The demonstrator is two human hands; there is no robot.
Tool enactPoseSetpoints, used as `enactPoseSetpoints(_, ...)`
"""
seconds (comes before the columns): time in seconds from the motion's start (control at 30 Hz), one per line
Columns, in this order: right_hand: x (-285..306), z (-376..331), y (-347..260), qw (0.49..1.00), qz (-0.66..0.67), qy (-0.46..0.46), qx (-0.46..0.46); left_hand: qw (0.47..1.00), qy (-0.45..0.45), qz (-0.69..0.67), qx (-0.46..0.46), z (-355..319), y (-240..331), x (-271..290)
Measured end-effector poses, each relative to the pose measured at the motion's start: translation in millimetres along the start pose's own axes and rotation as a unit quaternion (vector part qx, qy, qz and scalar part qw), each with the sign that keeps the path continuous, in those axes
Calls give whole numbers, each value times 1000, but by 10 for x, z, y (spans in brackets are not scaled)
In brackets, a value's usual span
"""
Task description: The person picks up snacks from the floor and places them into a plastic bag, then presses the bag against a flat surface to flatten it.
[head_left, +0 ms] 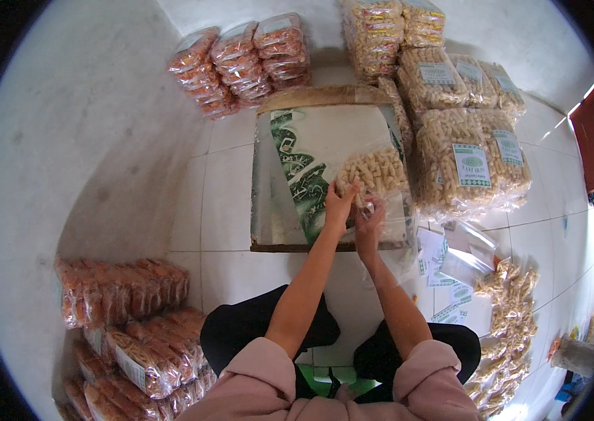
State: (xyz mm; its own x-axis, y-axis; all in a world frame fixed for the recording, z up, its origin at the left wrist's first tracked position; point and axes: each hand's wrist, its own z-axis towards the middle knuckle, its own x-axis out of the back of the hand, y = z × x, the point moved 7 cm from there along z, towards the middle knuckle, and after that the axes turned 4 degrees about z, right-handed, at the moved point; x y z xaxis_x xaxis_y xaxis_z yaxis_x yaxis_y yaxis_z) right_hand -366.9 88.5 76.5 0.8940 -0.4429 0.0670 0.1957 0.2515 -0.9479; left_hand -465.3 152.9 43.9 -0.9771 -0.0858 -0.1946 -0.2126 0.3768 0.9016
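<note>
A clear plastic bag of pale snack sticks (374, 170) lies on the right part of a low table with a white and green top (339, 130). At the bag's near left side, my left hand (340, 208) is closed on its edge and some sticks. Close beside it, my right hand (370, 223) has its fingers bent at the near end of the sticks. Clear film from the bag's loose end covers that hand and hangs over the wrist. What lies under the right fingertips is partly hidden.
Stacked bags of pale sticks (455, 158) stand right of the table. Reddish snack packs are piled at the back left (244, 63) and near left (129, 291). On the tiled floor at right lie printed labels (434, 256), clear empty bags (467, 252) and small stick packs (511, 309).
</note>
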Motion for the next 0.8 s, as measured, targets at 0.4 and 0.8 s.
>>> enactPoseSetpoints(0.4, -141, 52, 166, 999, 28, -20, -20, 992, -47, 117, 0, 16, 123, 36)
enactPoseSetpoints(0.8, -151, 1, -169, 980, -163, -26, 108, 980, -49, 156, 114, 139, -10, 260)
